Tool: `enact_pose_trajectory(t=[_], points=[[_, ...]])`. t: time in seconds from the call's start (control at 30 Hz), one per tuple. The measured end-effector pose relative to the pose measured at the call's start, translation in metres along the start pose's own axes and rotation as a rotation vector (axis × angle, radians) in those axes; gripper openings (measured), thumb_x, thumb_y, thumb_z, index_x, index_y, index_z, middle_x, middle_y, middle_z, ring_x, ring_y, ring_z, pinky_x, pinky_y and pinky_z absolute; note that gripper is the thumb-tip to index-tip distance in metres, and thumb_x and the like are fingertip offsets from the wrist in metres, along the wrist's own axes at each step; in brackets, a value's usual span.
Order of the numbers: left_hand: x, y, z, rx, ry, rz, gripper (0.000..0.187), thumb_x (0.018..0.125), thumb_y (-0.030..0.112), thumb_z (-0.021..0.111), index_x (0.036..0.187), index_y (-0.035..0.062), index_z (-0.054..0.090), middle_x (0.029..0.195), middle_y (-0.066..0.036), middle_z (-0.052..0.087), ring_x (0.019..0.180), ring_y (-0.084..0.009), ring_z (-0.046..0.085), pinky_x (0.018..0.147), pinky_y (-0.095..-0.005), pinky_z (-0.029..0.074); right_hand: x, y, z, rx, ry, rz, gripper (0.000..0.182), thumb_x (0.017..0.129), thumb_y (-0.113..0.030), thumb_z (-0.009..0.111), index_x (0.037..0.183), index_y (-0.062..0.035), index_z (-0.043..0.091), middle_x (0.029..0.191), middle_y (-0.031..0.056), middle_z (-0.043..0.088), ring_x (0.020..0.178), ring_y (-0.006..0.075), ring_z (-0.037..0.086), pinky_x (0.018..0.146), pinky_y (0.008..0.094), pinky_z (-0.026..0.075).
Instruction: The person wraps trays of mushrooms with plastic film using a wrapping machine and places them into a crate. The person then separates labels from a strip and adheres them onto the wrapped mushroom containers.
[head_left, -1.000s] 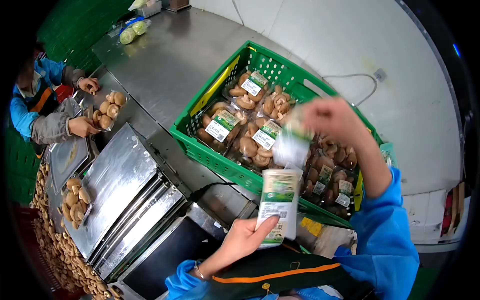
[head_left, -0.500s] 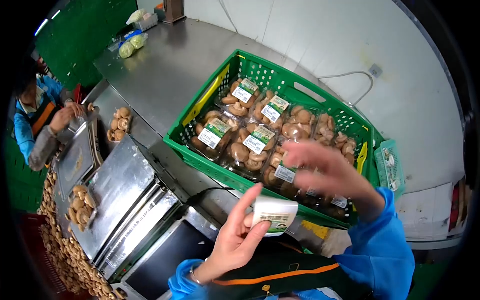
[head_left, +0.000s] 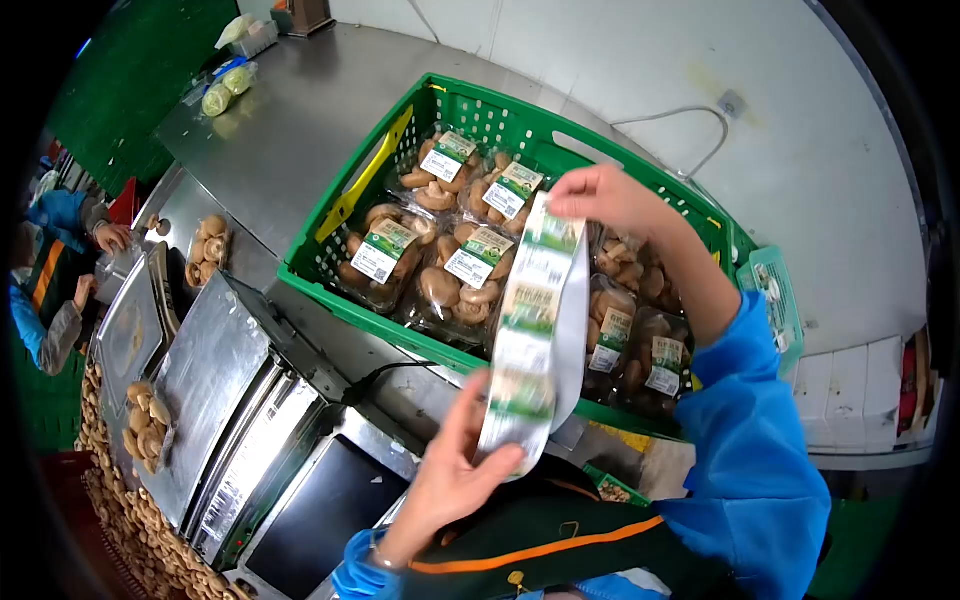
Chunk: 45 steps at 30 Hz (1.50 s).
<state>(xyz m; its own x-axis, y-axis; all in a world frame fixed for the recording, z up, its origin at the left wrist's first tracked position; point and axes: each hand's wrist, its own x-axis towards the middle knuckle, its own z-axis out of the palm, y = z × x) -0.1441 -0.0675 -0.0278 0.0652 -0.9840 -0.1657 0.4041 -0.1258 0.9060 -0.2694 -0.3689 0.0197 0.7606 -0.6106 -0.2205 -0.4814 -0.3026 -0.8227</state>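
Observation:
A strip of printed labels (head_left: pixel 530 305), white with green bands, stretches between my hands. Its upper end is pinched by my right hand (head_left: pixel 615 203), above the crate. The lower end is in my left hand (head_left: pixel 452 478), with the thumb pressed on its face. Behind the strip stands a green plastic crate (head_left: pixel 352 318), which holds several clear packs of brown mushrooms (head_left: pixel 440 287). Labels like those on the strip show on many of the packs. The strip and my right arm hide some of the packs.
To the left are a metal weighing machine (head_left: pixel 215 370), a mushroom pack (head_left: pixel 148 428) and loose mushrooms (head_left: pixel 150 535). A co-worker (head_left: pixel 60 270) in blue sleeves is at the far left. A turquoise basket (head_left: pixel 778 310) stands right of the crate, and wrapped vegetables (head_left: pixel 228 90) lie at the back.
The folded or rolled labels in my left hand are now drawn out into a long strip. My right hand has moved up and left and holds the strip's upper end.

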Motion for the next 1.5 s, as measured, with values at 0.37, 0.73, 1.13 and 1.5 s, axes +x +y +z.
enact_pose_trajectory(t=[0.37,0.73,1.13,1.5], points=[[-0.002,0.011,0.03,0.211,-0.051,-0.082,0.024,0.078,0.012,0.069,0.098,-0.0002,0.065,0.088,-0.005,0.067,0.079,-0.0077,0.06,0.071,-0.0215,0.047,-0.078,-0.071,-0.031,-0.141,0.208,-0.282,0.011,0.08,-0.014,0.06,0.085,-0.0046,0.063,0.076,0.0008,0.059,0.076,0.0092,0.054,0.065,0.0258,0.043],[-0.036,0.015,0.03,0.06,0.18,0.203,0.097,0.081,-0.005,0.055,0.136,0.0147,-0.022,0.113,-0.021,0.054,0.095,-0.0238,0.059,0.082,-0.0333,0.048,0.029,0.128,-0.012,-0.864,0.592,-0.04,0.066,0.068,-0.025,0.07,0.126,-0.0121,0.043,0.111,0.0116,0.052,0.106,0.0319,0.046,0.089,0.045,0.037],[0.0,0.023,0.057,-0.143,0.076,0.27,0.052,0.085,-0.001,0.056,0.131,0.0039,0.033,0.094,-0.004,0.061,0.077,-0.0038,0.054,0.065,-0.016,0.042,-0.166,-0.064,0.078,0.0,0.013,-0.465,0.018,0.077,-0.004,0.063,0.095,-0.0022,0.061,0.091,0.0077,0.06,0.079,0.017,0.059,0.071,0.0265,0.046],[0.011,0.027,0.073,0.296,-0.077,0.266,0.024,0.086,0.005,0.057,0.11,0.0016,0.056,0.086,-0.001,0.063,0.073,-0.0021,0.051,0.061,-0.0163,0.04,-0.215,-0.051,0.074,0.016,0.284,-0.336,0.03,0.076,-0.012,0.067,0.104,-0.0057,0.056,0.091,0.0074,0.058,0.081,0.0206,0.058,0.073,0.0296,0.045]])
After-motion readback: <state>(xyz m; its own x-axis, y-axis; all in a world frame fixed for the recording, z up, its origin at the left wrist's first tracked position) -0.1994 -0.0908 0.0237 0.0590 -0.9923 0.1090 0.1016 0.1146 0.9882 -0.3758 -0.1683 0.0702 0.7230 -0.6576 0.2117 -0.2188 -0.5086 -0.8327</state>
